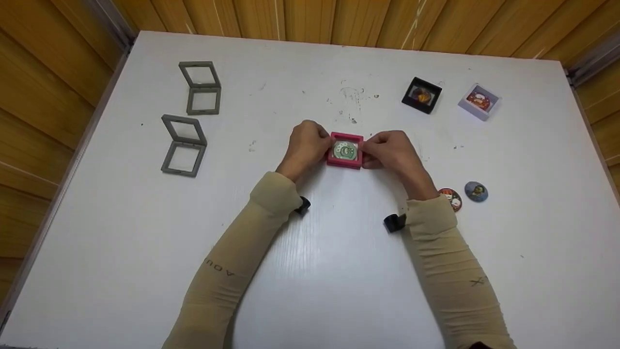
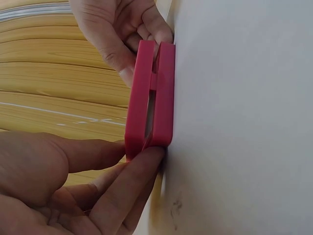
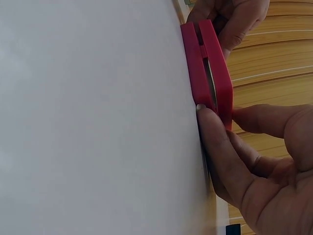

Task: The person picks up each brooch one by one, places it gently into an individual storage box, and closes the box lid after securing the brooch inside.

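A pink-red hinged display frame [image 1: 345,165] lies on the white table with a green round badge [image 1: 345,150] inside it. From its left side my left hand [image 1: 308,145] pinches the frame between thumb and fingers. My right hand [image 1: 391,151] pinches the opposite side the same way. Both wrist views show the frame's two halves [image 2: 139,98] nearly together, with a narrow gap between them along the hinge side [image 3: 203,52]. The badge is hidden from the wrist cameras.
Two grey frames [image 1: 203,90] [image 1: 184,144] stand unfolded at the left. At the back right lie a black frame [image 1: 410,103] and a white frame [image 1: 472,109], each holding a badge. A red badge [image 1: 454,198], partly behind my right sleeve, and a blue badge [image 1: 476,191] lie nearer.
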`<state>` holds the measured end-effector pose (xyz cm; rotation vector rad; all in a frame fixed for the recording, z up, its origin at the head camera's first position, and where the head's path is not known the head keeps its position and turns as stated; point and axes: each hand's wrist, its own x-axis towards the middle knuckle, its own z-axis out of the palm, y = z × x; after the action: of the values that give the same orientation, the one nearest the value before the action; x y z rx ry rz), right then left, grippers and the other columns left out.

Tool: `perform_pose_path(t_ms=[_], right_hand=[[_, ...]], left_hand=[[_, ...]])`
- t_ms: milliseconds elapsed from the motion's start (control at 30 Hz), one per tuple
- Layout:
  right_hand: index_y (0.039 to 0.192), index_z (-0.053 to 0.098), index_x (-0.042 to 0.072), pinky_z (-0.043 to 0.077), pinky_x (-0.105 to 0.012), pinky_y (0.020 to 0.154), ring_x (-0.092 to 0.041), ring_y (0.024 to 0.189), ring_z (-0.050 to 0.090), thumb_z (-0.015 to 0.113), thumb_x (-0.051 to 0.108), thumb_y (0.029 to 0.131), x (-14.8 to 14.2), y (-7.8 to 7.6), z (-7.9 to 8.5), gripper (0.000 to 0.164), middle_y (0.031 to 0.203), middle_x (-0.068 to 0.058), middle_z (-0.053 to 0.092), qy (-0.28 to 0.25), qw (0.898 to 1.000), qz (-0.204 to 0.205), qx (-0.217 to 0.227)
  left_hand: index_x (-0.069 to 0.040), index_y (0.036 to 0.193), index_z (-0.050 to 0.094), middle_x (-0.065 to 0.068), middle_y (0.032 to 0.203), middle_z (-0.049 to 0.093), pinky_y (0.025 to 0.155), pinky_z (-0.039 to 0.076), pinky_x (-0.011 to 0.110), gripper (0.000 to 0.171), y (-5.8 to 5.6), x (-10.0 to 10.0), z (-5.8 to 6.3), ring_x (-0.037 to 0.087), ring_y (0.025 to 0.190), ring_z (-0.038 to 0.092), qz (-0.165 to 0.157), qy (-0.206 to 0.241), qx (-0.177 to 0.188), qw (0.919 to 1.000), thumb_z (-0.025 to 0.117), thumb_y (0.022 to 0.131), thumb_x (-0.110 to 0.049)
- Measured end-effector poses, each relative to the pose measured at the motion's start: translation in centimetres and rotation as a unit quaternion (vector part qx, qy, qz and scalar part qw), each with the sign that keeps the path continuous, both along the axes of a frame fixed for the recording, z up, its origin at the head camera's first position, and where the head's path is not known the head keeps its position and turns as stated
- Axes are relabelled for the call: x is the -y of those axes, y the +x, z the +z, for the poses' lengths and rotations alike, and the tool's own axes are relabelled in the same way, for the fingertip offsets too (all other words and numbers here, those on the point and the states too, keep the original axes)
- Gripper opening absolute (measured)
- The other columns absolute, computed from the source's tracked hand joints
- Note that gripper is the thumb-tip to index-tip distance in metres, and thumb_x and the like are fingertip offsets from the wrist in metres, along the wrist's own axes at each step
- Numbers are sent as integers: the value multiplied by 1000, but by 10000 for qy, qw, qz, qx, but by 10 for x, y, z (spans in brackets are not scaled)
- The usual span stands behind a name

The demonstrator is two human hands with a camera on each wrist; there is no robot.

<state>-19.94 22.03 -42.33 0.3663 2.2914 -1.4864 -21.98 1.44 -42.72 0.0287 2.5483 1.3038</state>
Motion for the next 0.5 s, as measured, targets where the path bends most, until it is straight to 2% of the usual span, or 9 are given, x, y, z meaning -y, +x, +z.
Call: perform_pose_path(t_ms=[500], right_hand=[[117, 69, -8, 61, -24, 72, -11, 70, 73, 68, 16, 105, 0, -1, 1, 27, 90, -10, 73, 45, 10000, 67, 27]], left_hand=[[3, 101, 80, 9, 98, 74, 60, 49, 20, 15, 0, 0, 1, 12, 75, 62, -48, -32, 17, 10000, 71, 102, -10]])
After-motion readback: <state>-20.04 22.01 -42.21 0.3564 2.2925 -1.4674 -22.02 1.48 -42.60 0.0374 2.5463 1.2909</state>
